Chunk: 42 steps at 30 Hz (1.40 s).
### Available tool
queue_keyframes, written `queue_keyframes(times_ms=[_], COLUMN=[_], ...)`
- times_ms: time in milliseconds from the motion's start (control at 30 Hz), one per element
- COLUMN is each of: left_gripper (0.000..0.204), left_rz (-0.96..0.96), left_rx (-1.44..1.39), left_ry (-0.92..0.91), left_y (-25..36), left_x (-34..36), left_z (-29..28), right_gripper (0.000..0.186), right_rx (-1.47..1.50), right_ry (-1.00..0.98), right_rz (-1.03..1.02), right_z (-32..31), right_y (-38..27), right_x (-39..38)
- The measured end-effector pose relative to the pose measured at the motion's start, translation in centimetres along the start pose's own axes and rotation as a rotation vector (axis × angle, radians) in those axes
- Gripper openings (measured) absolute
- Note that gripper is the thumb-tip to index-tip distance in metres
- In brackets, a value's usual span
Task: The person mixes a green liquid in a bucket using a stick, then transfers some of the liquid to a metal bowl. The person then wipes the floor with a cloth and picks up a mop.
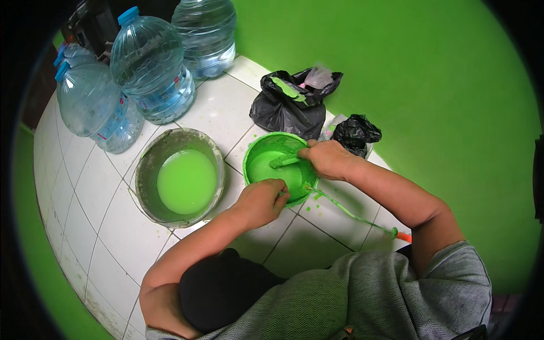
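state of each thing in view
green bucket, open, green liquid inside
grey bucket, open, green liquid inside
blue-capped bottles, closed
large black bag, mouth open
small black bag, crumpled
orange-handled rod, green-smeared
left hand, fingers curled
right hand, at green bucket's rim

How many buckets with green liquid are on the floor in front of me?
2: one green bucket in the middle, and one grimy grey bucket to its left. No others show.
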State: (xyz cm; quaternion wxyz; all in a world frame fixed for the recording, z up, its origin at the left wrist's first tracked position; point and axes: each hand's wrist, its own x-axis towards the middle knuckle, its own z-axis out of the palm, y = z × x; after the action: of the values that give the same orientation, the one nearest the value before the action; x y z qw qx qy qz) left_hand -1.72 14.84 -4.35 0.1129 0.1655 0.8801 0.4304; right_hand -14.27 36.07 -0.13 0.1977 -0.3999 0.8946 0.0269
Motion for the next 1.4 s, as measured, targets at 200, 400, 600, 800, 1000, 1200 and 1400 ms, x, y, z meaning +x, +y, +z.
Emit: queue_keyframes(times_ms=[200,400,600,800,1000,1200,1400], left_gripper=[0.021,0.034,0.053,0.060,0.066,0.070,0.075], left_rz=[0.214,0.465,0.424,0.446,0.533,0.551,0.530], left_rx=[0.158,0.255,0.385,0.450,0.491,0.494,0.433], left_ry=[0.018,-0.071,-0.246,-0.287,-0.184,-0.154,-0.179], left_y=[0.8,1.7,1.4,1.5,0.5,0.1,0.7], left_x=[1.0,2.7,3.6,4.1,3.3,2.9,2.4], left_z=[0.4,1.7,3.9,4.8,5.0,4.9,4.0], right_gripper=[0.038,0.038,0.040,0.040,0.038,0.033,0.036], right_rx=[0.089,0.038,0.102,0.150,0.135,0.091,0.015], right_ry=[0.018,-0.039,-0.136,-0.212,-0.185,-0.172,-0.252], right_rz=[0.044,-0.049,0.012,-0.034,-0.037,-0.060,-0.084], right_z=[0.5,1.2,0.4,0.0,0.0,-1.7,-4.3], right_y=[0.5,0.7,0.8,1.1,1.2,0.8,0.2], right_x=[-1.3,-1.2,-0.4,-0.4,-1.0,-0.7,1.4])
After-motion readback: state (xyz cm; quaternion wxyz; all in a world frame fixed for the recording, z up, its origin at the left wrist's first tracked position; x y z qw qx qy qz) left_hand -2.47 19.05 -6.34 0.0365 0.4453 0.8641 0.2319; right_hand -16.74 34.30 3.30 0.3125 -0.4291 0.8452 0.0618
